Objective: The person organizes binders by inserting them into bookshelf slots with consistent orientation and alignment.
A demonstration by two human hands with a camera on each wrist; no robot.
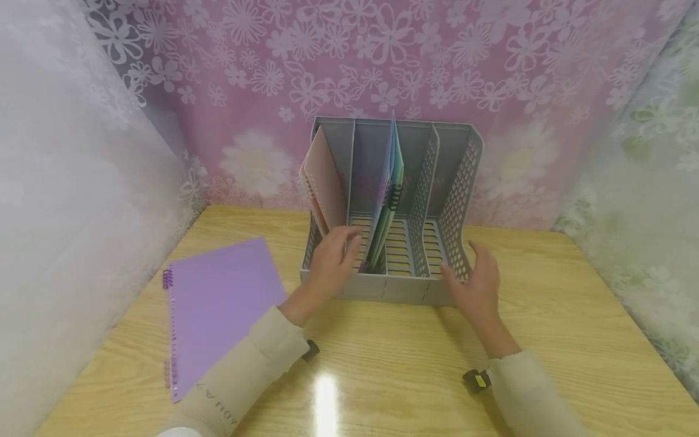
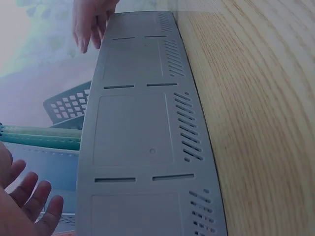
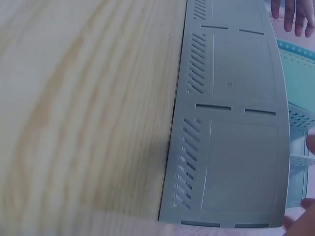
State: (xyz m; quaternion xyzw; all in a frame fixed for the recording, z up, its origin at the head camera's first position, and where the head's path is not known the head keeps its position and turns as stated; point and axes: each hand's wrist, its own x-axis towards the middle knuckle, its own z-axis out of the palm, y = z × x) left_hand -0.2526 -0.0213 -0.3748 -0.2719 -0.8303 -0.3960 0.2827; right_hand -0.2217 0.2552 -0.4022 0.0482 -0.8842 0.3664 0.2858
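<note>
A grey file rack stands on the table with its low front toward me. My left hand hovers over its front left, fingers loosely bent, holding nothing. At the front right corner, my right hand has thumb and fingers spread around the side wall; whether it touches is unclear. Pink spiral notebooks lean in the left compartment. Toward the middle stand blue-purple and green spiral notebooks. Left of the rack lies a purple spiral notebook. The left wrist view shows the rack's front and left fingers.
The wooden table extends in front of the rack and to both sides. A pink flowered curtain hangs close behind, with a pale cloth on the left and another flowered cloth on the right.
</note>
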